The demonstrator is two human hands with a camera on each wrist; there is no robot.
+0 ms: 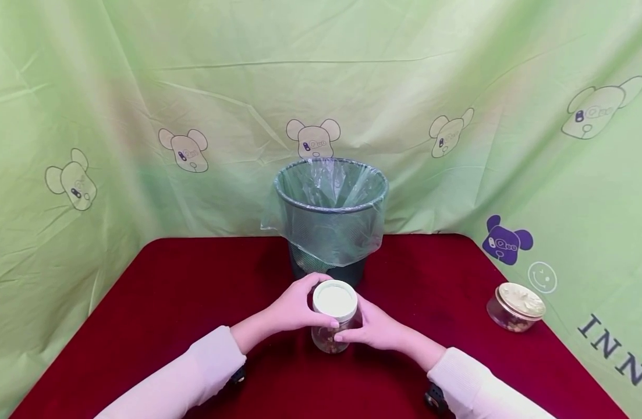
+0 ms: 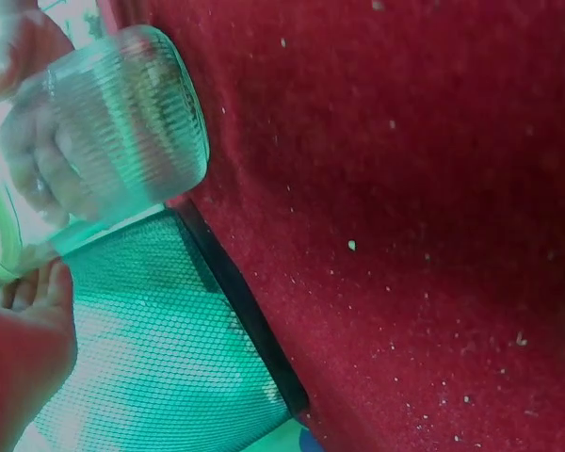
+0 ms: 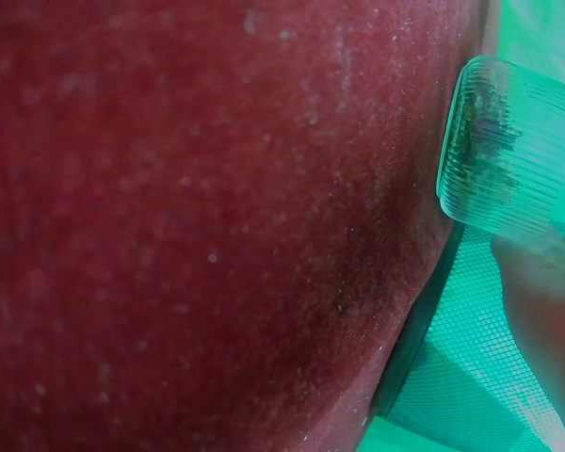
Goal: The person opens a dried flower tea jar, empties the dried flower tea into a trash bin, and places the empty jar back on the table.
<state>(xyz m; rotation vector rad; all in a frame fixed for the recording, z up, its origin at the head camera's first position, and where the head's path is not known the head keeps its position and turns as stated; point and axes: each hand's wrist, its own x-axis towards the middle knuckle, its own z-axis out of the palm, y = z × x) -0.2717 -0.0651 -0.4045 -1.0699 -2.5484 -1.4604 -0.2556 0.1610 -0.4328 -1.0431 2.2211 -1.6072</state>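
Observation:
A clear ribbed jar (image 1: 327,342) with a white lid (image 1: 335,299) stands at the middle of the red table, with small brownish pieces low inside. My left hand (image 1: 295,305) curls round the lid from the left, thumb along its front edge. From the right, my right hand (image 1: 377,328) grips the jar's body just below the lid, its thumb across the front. Through the glass in the left wrist view, the right hand's fingers show behind the jar (image 2: 137,113). The right wrist view has the jar's ribbed lower part (image 3: 494,151) close to the red cloth.
Directly behind the jar stands a dark mesh bin (image 1: 328,276) lined with a translucent green bag (image 1: 336,241). A round tin with a gold lid (image 1: 521,299) sits near the right edge. Green printed curtains (image 1: 237,87) enclose the red table (image 1: 210,279).

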